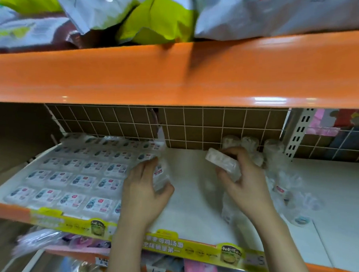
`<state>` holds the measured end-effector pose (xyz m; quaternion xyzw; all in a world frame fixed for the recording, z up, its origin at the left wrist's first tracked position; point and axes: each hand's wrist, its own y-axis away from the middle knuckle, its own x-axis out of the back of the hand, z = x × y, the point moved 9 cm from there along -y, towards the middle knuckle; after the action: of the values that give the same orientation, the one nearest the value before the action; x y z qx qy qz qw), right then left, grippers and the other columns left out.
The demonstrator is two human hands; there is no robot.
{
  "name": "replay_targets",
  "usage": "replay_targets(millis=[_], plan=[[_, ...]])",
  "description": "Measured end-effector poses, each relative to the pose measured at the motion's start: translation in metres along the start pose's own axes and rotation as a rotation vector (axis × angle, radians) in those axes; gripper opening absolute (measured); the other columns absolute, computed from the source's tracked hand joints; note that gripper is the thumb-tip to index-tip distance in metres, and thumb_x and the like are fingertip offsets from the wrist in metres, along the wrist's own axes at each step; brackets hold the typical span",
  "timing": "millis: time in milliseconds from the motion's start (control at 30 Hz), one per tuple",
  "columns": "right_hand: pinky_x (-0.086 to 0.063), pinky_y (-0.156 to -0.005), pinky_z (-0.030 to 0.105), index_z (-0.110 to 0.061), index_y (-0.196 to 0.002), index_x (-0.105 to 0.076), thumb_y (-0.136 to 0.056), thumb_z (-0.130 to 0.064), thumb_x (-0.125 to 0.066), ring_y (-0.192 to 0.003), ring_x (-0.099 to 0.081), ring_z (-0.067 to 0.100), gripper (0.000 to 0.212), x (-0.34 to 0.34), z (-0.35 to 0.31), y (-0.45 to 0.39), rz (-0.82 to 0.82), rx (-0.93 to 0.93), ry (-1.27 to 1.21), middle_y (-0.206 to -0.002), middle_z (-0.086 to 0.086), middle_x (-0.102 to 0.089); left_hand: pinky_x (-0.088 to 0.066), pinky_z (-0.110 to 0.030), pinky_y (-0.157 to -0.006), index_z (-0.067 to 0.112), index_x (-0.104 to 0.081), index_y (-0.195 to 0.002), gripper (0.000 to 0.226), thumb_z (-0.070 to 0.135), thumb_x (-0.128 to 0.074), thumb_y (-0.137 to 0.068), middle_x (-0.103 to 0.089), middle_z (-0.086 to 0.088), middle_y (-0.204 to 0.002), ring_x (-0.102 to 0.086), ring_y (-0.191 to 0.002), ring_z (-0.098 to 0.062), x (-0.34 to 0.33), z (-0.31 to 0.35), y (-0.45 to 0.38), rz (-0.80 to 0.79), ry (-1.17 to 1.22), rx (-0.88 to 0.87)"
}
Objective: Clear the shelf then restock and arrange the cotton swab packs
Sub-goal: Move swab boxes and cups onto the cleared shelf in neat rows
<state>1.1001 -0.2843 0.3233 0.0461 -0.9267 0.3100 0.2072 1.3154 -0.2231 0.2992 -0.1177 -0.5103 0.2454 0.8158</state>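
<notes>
— Many swab packs (72,179) lie flat in neat rows on the left side of the white shelf (190,197). How are my hands?

— Your left hand (145,191) curls round one pack (161,174) at the right edge of the rows. Your right hand (242,180) grips another pack (221,161), lifted and tilted over the bare middle.

— I see more on the right.

— Yes, loose packs (281,184) sit in a messy pile there, some by the brown grid (194,124) at the back. Bags (157,14) rest on the orange shelf (171,74) above.
</notes>
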Motion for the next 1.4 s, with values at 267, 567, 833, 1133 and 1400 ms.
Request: replay_targets(millis=[267,567,833,1133,1400], plan=[[-0.034,-0.066,0.003,-0.035,-0.092,-0.053,-0.072,-0.021,-0.063,-0.08,-0.053,-0.008,0.027,-0.096,-0.031,-0.005,0.018,-0.061,0.037,-0.083,-0.018,-0.058,-0.046,-0.028,-0.073,0.023,-0.054,-0.127,0.053,0.031,-0.062,-0.076,-0.062,-0.002,-0.114,-0.058,-0.101,-0.025,0.037,-0.092,-0.018,-0.048,0.136,0.053],[-0.034,-0.053,0.006,-0.044,-0.104,-0.049,-0.089,-0.023,-0.061,-0.061,-0.054,-0.004,0.029,-0.196,-0.072,0.007,-0.086,-0.148,0.061,-0.067,-0.019,-0.058,-0.035,-0.03,-0.06,0.016,-0.051,-0.128,0.081,0.073,-0.04,-0.071,-0.066,-0.016,-0.092,-0.056,-0.074,-0.03,0.09,-0.193,-0.03,-0.016,0.144,0.128],[-0.034,-0.064,0.001,-0.041,-0.13,-0.038,-0.092,-0.037,-0.052,-0.075,-0.052,0.002,0.04,-0.223,-0.067,0.01,-0.165,-0.204,0.114,-0.109,-0.008,-0.061,-0.046,-0.034,-0.087,0.017,-0.056,-0.123,0.054,0.047,-0.067,-0.079,-0.061,-0.006,-0.121,-0.056,-0.109,-0.027,0.074,-0.24,-0.061,-0.076,0.111,0.098],[-0.024,-0.083,-0.007,-0.052,-0.126,-0.029,-0.091,-0.042,-0.053,-0.102,-0.033,-0.028,0.044,-0.217,-0.064,0.012,-0.133,-0.212,0.15,-0.124,-0.017,-0.041,-0.04,-0.034,-0.092,0.019,-0.047,-0.133,0.056,0.043,-0.063,-0.086,-0.054,-0.006,-0.133,-0.051,-0.119,-0.027,0.026,-0.271,-0.161,-0.358,-0.027,-0.007],[-0.026,-0.081,-0.006,-0.055,-0.121,-0.027,-0.092,-0.039,-0.052,-0.101,-0.029,-0.034,0.041,-0.216,-0.056,0.016,-0.117,-0.246,0.199,-0.121,-0.019,-0.036,-0.039,-0.033,-0.091,0.019,-0.048,-0.131,0.052,0.036,-0.066,-0.085,-0.051,-0.006,-0.132,-0.049,-0.118,-0.025,-0.003,-0.307,-0.185,-0.509,-0.095,0.01]])
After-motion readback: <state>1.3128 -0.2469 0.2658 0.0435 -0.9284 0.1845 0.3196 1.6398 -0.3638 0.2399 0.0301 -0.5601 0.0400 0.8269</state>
